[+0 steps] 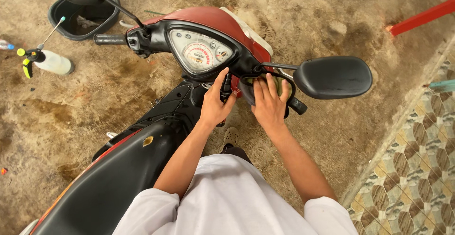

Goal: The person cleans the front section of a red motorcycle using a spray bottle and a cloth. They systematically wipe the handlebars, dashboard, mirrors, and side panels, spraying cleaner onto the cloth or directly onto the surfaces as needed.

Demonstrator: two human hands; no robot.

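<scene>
A red and black scooter stands below me, with its round speedometer panel facing up. My left hand grips the black part just under the panel, thumb toward the dial. My right hand presses a green cloth against the right handlebar, beside the brake lever. The right mirror sticks out past that hand. The left grip is bare.
A white spray bottle with a yellow-green trigger lies on the stained concrete at left, near a dark basin. A red bar crosses the top right. Patterned tiles cover the right edge.
</scene>
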